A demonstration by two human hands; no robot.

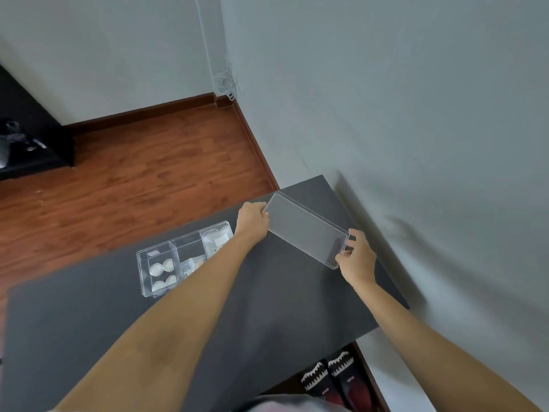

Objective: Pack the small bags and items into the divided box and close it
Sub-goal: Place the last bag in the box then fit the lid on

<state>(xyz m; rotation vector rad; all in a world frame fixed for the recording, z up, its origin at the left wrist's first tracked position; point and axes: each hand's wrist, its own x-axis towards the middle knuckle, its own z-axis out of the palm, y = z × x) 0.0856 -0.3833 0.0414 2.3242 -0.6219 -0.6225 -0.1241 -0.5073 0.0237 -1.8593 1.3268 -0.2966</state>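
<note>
A clear divided box [142, 264] sits open on the dark table [267, 307], left of my arms. Its near compartment holds round white items [162, 272]; the middle and far compartments hold small bags [217, 240]. My left forearm crosses over part of it. The clear lid [306, 230] is at the table's far right corner, apart from the box. My left hand [252, 221] grips the lid's far end and my right hand [358, 258] grips its near end.
A grey wall runs close along the table's right edge. Wooden floor lies beyond the far edge, with a black stand [32, 138] at the far left. Patterned slippers [329, 379] sit on the floor below the table's near right corner.
</note>
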